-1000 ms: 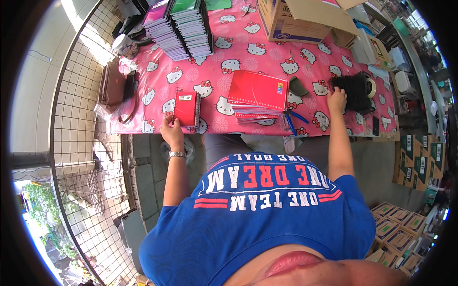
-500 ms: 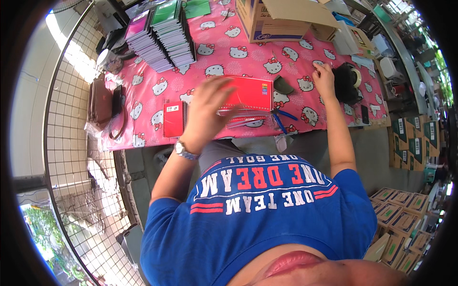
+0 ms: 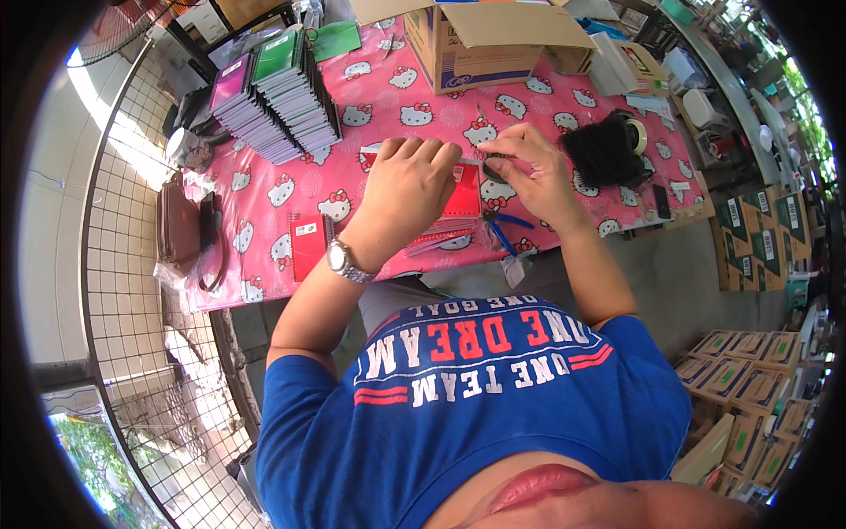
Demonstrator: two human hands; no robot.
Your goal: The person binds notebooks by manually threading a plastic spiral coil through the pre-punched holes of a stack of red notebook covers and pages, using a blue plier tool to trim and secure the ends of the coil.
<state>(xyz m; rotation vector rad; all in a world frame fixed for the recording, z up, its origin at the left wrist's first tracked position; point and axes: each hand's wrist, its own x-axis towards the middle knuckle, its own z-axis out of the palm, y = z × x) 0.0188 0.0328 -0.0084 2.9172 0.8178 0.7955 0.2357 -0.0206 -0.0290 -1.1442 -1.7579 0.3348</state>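
My left hand [image 3: 401, 194], with a watch on its wrist, is curled over a red notebook [image 3: 463, 196] at the table's near middle, hiding most of it. Several more red notebooks [image 3: 438, 244] lie stacked beneath it. My right hand [image 3: 538, 181] is just right of the notebook's far edge, thumb and fingers pinched together; what is between them is too thin to make out. A small dark green piece [image 3: 493, 169] is partly hidden by that hand. Blue-handled pliers [image 3: 500, 234] lie beside the stack. A red spiral notebook [image 3: 307, 249] lies left of my left wrist.
Two tall stacks of notebooks, purple-topped [image 3: 231, 81] and green-topped [image 3: 277, 55], stand far left. An open cardboard box [image 3: 485, 66] is at the back. A bristly black bundle [image 3: 604, 152] and a tape roll [image 3: 636, 136] lie right. A brown bag [image 3: 179, 220] sits at the left edge.
My right hand has moved left from beside the black bundle to the red notebook, its fingers now pinched. My left hand, blurred before, has settled and curled over the notebook.
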